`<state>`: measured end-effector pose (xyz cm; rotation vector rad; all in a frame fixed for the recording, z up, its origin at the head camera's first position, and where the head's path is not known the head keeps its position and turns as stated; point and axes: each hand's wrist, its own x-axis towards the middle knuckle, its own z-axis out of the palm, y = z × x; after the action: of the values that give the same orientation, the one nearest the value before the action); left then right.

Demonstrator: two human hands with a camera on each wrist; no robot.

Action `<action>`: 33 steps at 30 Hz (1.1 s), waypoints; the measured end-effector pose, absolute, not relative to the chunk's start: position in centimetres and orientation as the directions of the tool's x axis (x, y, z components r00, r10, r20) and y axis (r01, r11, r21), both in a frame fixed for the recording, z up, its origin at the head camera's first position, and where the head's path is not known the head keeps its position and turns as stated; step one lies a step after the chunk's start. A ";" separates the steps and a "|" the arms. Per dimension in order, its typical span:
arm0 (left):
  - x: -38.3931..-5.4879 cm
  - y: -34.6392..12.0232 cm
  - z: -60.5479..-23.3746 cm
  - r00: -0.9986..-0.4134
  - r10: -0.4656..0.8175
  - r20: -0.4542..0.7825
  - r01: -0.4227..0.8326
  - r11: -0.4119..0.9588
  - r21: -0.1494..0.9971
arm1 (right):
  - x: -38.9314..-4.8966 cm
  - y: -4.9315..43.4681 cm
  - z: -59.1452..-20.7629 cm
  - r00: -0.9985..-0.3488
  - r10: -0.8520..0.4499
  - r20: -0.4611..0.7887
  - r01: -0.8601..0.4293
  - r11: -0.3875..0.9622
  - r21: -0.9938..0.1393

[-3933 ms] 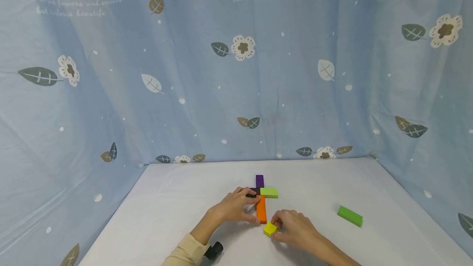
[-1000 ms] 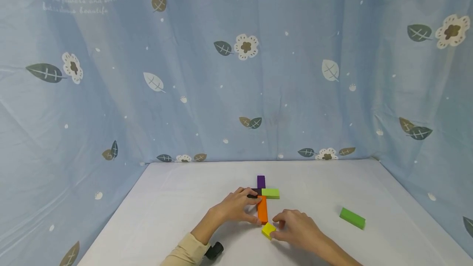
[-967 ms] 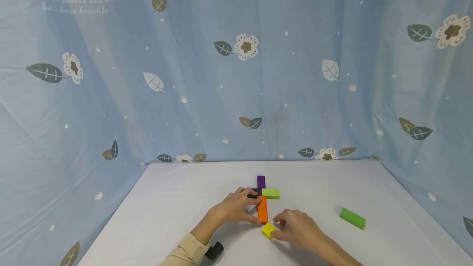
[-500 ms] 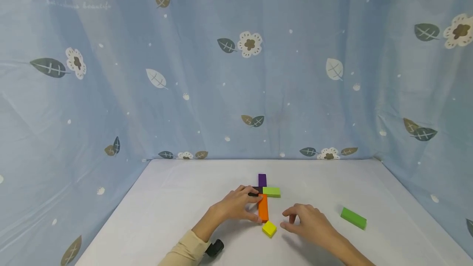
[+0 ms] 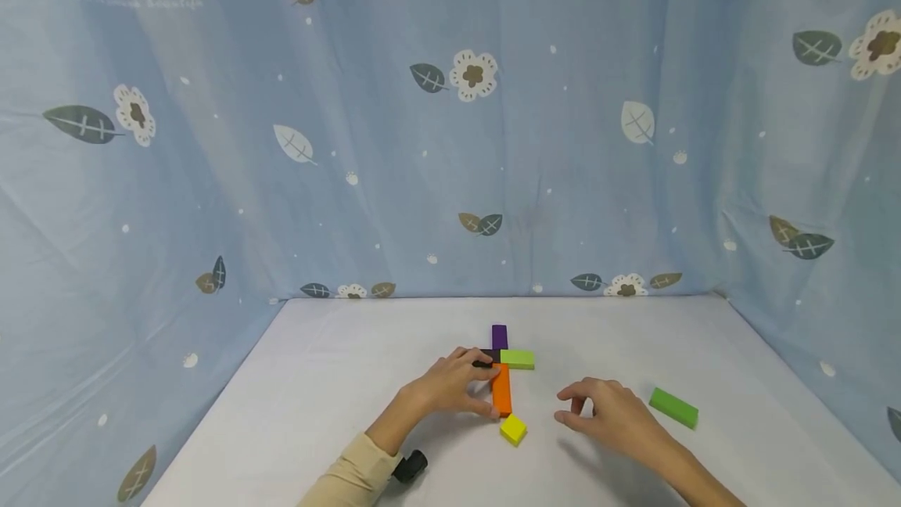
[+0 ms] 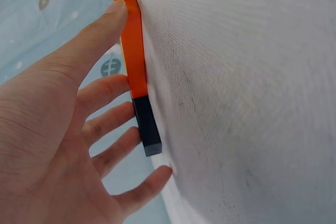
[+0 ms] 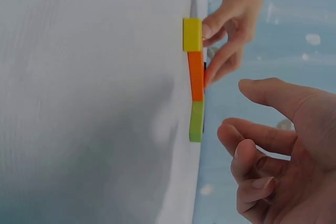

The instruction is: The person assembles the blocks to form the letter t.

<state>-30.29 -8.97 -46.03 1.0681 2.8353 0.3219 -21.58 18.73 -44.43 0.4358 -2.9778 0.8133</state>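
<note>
My left hand [image 5: 450, 386] rests against the orange block [image 5: 501, 391] and the black block [image 5: 486, 357]. In the left wrist view, its thumb lies near the end of the orange block, and several fingertips touch the sides of both blocks. A yellow square block [image 5: 514, 429] lies turned cornerwise just below the orange one; whether they touch I cannot tell. Light green [image 5: 517, 360] and purple [image 5: 499, 336] blocks adjoin the upper end of the row, forming a cross. Off to the right of the yellow block, my right hand [image 5: 612, 413] hovers with loosely bent fingers, holding nothing.
A green block [image 5: 673, 408] lies apart on the white table [image 5: 338, 382], beyond the right hand. A small black device [image 5: 411, 466] is by the left wrist. Blue printed curtain [image 5: 380, 116] encloses the back and sides.
The right hand has let go of the yellow block and moved away to the right. The yellow block stays below the orange one, turned slightly. The left hand has kept its place.
</note>
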 end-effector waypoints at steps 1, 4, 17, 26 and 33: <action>-30.3 -9.0 -46.0 -0.751 0.661 -0.015 0.640 0.733 0.231 | -21.6 18.8 -44.3 -0.961 -0.261 0.097 -0.274 0.826 -0.493; -30.4 -9.0 -45.7 -0.752 0.659 -0.009 0.641 0.734 0.224 | -21.7 19.2 -44.0 -0.962 -0.256 0.094 -0.269 0.833 -0.484; -30.6 -9.0 -45.2 -0.746 0.666 0.001 0.652 0.731 0.202 | -21.3 22.4 -44.1 -0.943 -0.313 0.116 -0.327 0.802 -0.499; -30.9 -8.9 -45.7 -0.732 0.681 0.008 0.668 0.716 0.204 | -20.8 24.1 -44.7 -0.942 -0.312 0.122 -0.331 0.811 -0.483; -30.6 -9.2 -46.1 -0.742 0.671 -0.008 0.656 0.727 0.204 | -20.3 25.3 -44.5 -0.950 -0.288 0.120 -0.310 0.826 -0.470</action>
<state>-30.64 -9.17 -46.07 1.0942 2.8437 0.2886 -20.28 25.34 -44.46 0.4850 -2.9598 0.7730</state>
